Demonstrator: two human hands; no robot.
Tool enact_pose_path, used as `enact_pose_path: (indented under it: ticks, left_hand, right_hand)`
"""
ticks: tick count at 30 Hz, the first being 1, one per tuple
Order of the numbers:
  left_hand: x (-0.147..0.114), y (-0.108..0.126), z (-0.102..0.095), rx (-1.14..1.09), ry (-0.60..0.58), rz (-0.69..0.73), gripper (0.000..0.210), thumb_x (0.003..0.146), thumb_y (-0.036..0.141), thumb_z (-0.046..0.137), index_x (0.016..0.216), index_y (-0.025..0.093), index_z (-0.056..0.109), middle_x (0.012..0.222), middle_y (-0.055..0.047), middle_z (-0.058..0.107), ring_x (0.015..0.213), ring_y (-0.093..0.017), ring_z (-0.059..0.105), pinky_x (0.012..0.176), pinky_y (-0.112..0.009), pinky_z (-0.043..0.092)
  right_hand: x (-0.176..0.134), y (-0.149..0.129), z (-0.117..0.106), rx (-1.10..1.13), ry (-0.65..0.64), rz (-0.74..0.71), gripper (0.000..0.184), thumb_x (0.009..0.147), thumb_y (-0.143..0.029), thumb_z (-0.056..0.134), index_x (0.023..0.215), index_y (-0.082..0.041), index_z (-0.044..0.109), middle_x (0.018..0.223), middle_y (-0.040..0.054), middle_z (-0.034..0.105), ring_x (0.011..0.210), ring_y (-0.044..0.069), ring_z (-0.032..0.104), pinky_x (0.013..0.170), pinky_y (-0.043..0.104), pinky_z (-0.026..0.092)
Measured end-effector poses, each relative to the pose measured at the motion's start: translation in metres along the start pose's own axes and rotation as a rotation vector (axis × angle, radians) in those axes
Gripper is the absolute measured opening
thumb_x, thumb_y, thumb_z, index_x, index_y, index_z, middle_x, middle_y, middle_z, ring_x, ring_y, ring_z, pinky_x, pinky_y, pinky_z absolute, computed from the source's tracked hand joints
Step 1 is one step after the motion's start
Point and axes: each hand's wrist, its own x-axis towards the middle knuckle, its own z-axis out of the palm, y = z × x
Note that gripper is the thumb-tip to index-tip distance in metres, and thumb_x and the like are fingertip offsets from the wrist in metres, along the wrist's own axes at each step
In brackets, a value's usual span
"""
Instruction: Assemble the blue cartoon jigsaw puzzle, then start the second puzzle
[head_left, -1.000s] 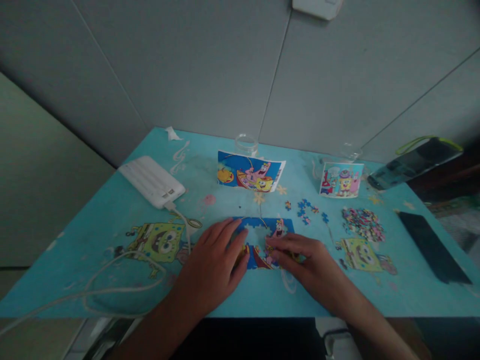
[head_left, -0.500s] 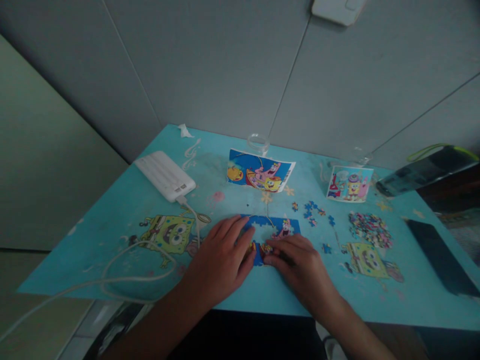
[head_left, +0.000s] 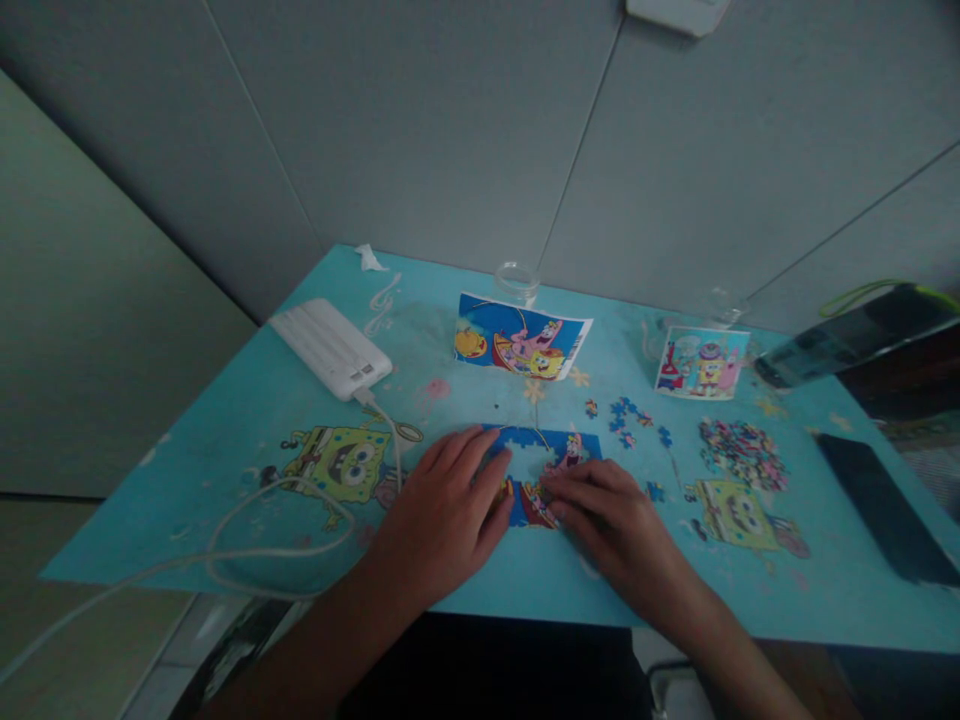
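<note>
A partly joined jigsaw puzzle [head_left: 525,510] with a blue border and cartoon figures lies on the table in front of me, its middle showing the tabletop. My left hand [head_left: 450,500] rests on the puzzle's left side, fingers stretched out and covering part of it. At the puzzle's lower right, my right hand [head_left: 600,510] has thumb and fingers pinched on a puzzle piece; the fingertips hide most of that piece. Several loose blue puzzle pieces [head_left: 622,415] lie to the right of the puzzle. Behind it stands a picture card [head_left: 525,340] with the same cartoon scene.
A white power bank [head_left: 330,348] with a cable [head_left: 277,550] occupies the left. On the right are a heap of puzzle pieces [head_left: 742,455], a second picture card [head_left: 701,365], a dark phone [head_left: 885,505] and a dark bottle [head_left: 862,335]. Clear round containers [head_left: 517,283] stand behind the cards.
My right hand has shifted slightly right along the puzzle's lower part, uncovering more of the red and blue section. My left hand stays about where it was. The view has tilted slightly.
</note>
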Motion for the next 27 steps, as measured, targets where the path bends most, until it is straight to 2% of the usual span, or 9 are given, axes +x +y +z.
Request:
enact_pose_path:
  ticks: [6,11,17,22,27]
  left_hand:
    - [-0.001,0.001,0.001,-0.005,-0.008,0.001,0.039,0.099,0.030,0.051,0.134,0.015,0.058,0.145,-0.015,0.052,0.138,-0.031,0.044,0.117,-0.052,0.039]
    - [0.001,0.001,0.001,-0.019,-0.004,0.000,0.038,0.099,0.029,0.052,0.134,0.015,0.059,0.144,-0.016,0.052,0.138,-0.031,0.044,0.117,-0.053,0.038]
    - [0.000,0.001,0.000,-0.013,-0.007,0.002,0.039,0.099,0.029,0.052,0.134,0.015,0.058,0.145,-0.016,0.052,0.137,-0.031,0.045,0.116,-0.053,0.040]
    - [0.000,0.001,0.002,-0.007,-0.012,0.005,0.039,0.099,0.030,0.051,0.135,0.015,0.058,0.145,-0.015,0.052,0.137,-0.032,0.045,0.116,-0.054,0.039]
    - [0.000,0.001,0.001,-0.009,0.001,0.004,0.038,0.098,0.029,0.053,0.134,0.015,0.058,0.144,-0.016,0.053,0.136,-0.033,0.046,0.114,-0.055,0.041]
  right_hand:
    - [0.002,-0.003,0.011,-0.078,-0.001,-0.009,0.023,0.094,-0.027,0.067,0.116,-0.031,0.075,0.108,0.0068,0.067,0.103,0.025,0.062,0.089,0.043,0.051]
    - [0.003,-0.002,0.012,-0.076,0.008,-0.014,0.022,0.096,-0.027,0.064,0.115,-0.031,0.075,0.111,0.0069,0.067,0.104,0.025,0.062,0.092,0.045,0.050]
    - [0.002,0.002,0.007,-0.011,0.018,-0.003,0.033,0.099,-0.016,0.053,0.125,-0.028,0.070,0.111,0.0079,0.067,0.104,0.023,0.062,0.090,0.042,0.050]
    - [0.004,-0.002,0.009,-0.013,0.052,0.019,0.023,0.098,-0.023,0.060,0.116,-0.026,0.074,0.105,0.0075,0.068,0.099,0.023,0.062,0.087,0.041,0.050]
    - [0.007,-0.004,0.013,-0.036,0.043,0.001,0.016,0.095,-0.026,0.066,0.105,-0.029,0.078,0.103,0.0055,0.069,0.099,0.023,0.063,0.089,0.043,0.050]
